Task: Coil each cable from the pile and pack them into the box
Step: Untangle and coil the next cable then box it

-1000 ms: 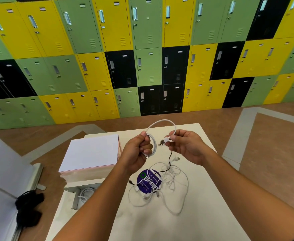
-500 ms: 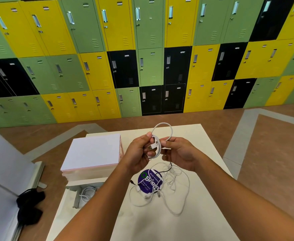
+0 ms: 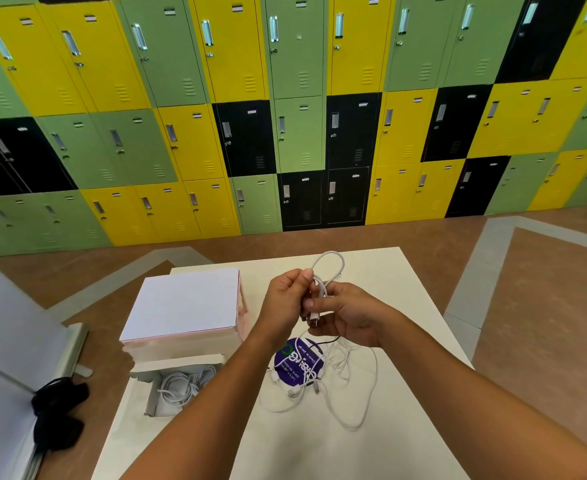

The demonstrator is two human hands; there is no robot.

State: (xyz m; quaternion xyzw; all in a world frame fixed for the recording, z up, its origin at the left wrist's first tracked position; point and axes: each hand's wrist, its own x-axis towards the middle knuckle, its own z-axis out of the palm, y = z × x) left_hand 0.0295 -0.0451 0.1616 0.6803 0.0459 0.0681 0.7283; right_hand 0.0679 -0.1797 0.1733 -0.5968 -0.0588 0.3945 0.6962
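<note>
Learner: Yellow, green and black lockers point(image 3: 285, 116) are filling the far wall, and a pale table point(image 3: 389, 271) is standing in front of them. Where is everything sitting?

Coach: The open box point(image 3: 177, 362) is lying at the table's near left with white coils resting inside. The loose pile point(image 3: 347, 386) is sprawling just right of it, over a purple disc point(image 3: 297, 362).

Learner: And the cable point(image 3: 332, 259) being coiled?

Coach: It is hanging above the pile. The left hand point(image 3: 285, 303) is pinching the gathered loops between thumb and curled fingers, while the right hand point(image 3: 351, 315) is curling round the lower strands near the plug point(image 3: 314, 319). I'm judging that the tail end is going in now, so it is calling for even loops and a snug last tuck, with no loosening of the pinch until the coil is sitting in the box.
</note>
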